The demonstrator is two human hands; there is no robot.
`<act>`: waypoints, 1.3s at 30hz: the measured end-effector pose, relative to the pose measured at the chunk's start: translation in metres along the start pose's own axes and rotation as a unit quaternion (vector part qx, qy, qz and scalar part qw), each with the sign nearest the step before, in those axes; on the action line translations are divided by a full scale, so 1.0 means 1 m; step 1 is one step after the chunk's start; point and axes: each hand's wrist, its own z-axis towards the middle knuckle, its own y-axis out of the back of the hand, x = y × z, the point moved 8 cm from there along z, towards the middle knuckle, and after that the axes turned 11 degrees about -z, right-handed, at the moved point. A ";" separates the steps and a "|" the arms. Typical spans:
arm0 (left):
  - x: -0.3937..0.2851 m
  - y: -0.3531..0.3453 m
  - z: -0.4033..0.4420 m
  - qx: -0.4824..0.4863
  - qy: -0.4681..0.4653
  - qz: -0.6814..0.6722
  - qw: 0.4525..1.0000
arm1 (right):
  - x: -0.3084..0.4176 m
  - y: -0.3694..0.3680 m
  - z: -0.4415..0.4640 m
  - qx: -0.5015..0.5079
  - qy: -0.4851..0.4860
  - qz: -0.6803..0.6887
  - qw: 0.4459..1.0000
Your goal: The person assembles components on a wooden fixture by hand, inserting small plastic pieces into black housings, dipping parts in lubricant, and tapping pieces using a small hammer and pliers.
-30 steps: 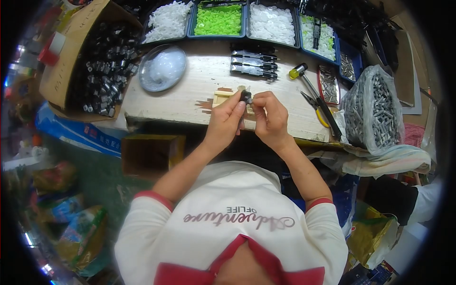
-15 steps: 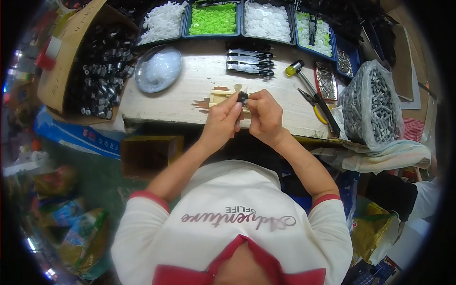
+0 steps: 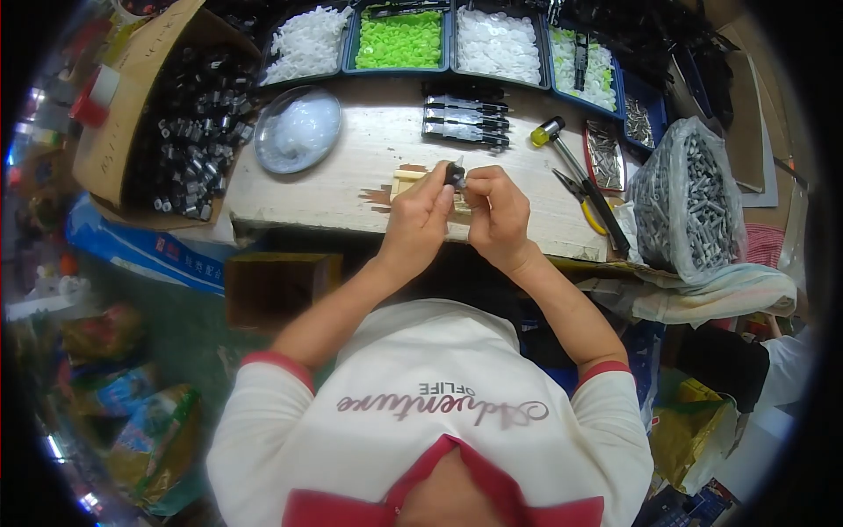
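My left hand (image 3: 416, 220) is closed around a small black part (image 3: 454, 174), held just above the near edge of the bench. A little white tip shows at its upper end. Close against its right side, my right hand (image 3: 498, 215) is in a pinch; what sits between those fingertips is too small to make out. Behind my left fingers lies a pale wooden block (image 3: 404, 179), partly covered by the hands. Farther back, several black and clear assemblies (image 3: 465, 123) lie side by side in a row.
Trays of white pieces (image 3: 307, 42), green pieces (image 3: 398, 40) and white discs (image 3: 498, 46) line the back. A round dish (image 3: 297, 132) and a carton of black parts (image 3: 118, 114) stand left. Right are a hammer (image 3: 584, 171), pliers (image 3: 580, 200) and a bag of metal parts (image 3: 688, 198).
The black part has tilted slightly and shifted a little to the right in my left hand, with its white tip now showing. My right hand has moved slightly right and still pinches beside it.
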 end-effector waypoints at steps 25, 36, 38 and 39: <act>-0.012 0.012 0.003 0.097 -0.089 -0.009 0.991 | -0.007 -0.038 -0.041 0.221 -0.551 0.566 0.572; -0.025 0.019 -0.002 0.081 -0.135 0.062 0.986 | -0.011 -0.038 -0.036 0.169 -0.501 0.419 0.738; -0.015 0.021 -0.003 0.073 -0.127 0.046 0.988 | -0.013 -0.041 -0.040 0.183 -0.494 0.427 0.735; -0.011 0.023 -0.003 0.074 -0.141 0.034 0.987 | -0.013 -0.042 -0.040 0.195 -0.487 0.435 0.731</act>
